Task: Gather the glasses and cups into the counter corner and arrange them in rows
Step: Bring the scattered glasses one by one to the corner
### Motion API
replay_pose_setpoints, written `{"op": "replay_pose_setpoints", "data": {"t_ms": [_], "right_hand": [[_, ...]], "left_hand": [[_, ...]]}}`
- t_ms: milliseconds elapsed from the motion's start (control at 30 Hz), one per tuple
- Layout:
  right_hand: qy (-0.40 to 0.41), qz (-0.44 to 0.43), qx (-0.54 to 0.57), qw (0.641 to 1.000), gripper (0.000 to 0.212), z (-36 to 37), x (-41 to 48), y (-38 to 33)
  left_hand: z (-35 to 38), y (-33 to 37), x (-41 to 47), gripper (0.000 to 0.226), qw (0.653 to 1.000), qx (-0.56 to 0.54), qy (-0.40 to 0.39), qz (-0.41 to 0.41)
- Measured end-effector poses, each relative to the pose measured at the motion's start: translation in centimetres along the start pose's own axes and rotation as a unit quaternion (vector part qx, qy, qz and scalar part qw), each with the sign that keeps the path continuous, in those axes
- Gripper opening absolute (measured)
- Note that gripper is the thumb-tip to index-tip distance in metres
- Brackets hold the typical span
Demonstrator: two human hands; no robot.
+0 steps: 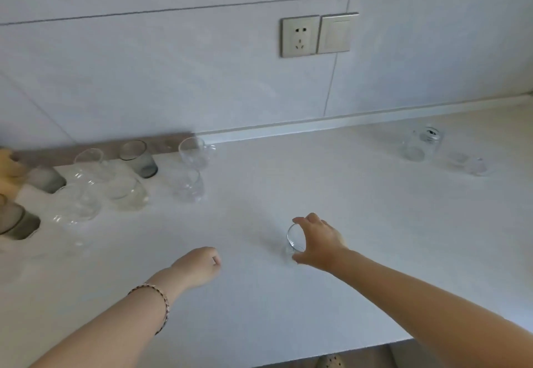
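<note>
Right hand (318,242) fingers pinching small clear glass (294,240) on white desk (375,223); left hand (199,265) curled in loose fist, empty; gathered glasses (115,183) far left; jar (422,144) far right

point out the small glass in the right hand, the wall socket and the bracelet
small glass (294,237), head view, clear side wall
wall socket (300,36), head view, faceplate middle
bracelet (161,301), head view, band on left wrist
</note>
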State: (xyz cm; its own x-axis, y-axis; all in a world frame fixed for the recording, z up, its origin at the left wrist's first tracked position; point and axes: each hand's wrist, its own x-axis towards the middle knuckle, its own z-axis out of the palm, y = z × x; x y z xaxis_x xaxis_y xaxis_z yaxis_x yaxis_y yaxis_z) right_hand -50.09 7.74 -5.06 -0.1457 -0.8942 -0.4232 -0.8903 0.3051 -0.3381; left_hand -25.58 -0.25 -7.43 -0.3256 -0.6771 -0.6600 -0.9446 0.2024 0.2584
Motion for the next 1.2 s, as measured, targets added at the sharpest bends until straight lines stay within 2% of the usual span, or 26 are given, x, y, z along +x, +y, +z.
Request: {"op": "replay_pose_setpoints", "data": {"t_ms": [333,467,633,767,900,967,1100,1200], "right_hand": [[-0.032,-0.095,-0.026,0.995,0.076,7.1,5.4,-24.8],[-0.04,-0.108,-0.031,0.993,0.077,8.9,8.2,-31.4],[-0.027,-0.117,-0.066,0.991,0.074,10.3,11.5,-36.3],[-0.013,-0.118,-0.076,0.99,0.068,11.1,12.7,-37.6],[-0.003,-0.094,-0.051,0.994,0.088,11.6,12.3,-37.1],[-0.02,-0.074,-0.051,0.996,0.089,11.7,11.3,-35.5],[-0.113,-0.019,-0.03,0.993,0.045,11.4,8.8,-29.4],[-0.127,0.037,0.016,0.991,0.033,10.4,6.2,-24.2]], "left_hand": [[-4.3,-24.0,-5.8,0.01,0.994,-0.067,0.024,-0.086],[-4.0,-29.6,-6.9,0.013,0.989,-0.087,0.024,-0.117],[-3.4,-32.8,-7.1,0.009,0.983,-0.109,0.033,-0.142],[-3.1,-32.9,-6.7,0.01,0.981,-0.131,0.038,-0.139],[-3.0,-31.7,-6.0,0.009,0.986,-0.117,0.026,-0.119],[-3.0,-30.6,-5.5,0.01,0.989,-0.102,0.013,-0.105],[-3.4,-27.1,-3.8,0.011,0.997,-0.052,-0.007,-0.055],[-3.8,-23.1,-2.3,0.01,0.999,-0.012,-0.033,0.0]]}}
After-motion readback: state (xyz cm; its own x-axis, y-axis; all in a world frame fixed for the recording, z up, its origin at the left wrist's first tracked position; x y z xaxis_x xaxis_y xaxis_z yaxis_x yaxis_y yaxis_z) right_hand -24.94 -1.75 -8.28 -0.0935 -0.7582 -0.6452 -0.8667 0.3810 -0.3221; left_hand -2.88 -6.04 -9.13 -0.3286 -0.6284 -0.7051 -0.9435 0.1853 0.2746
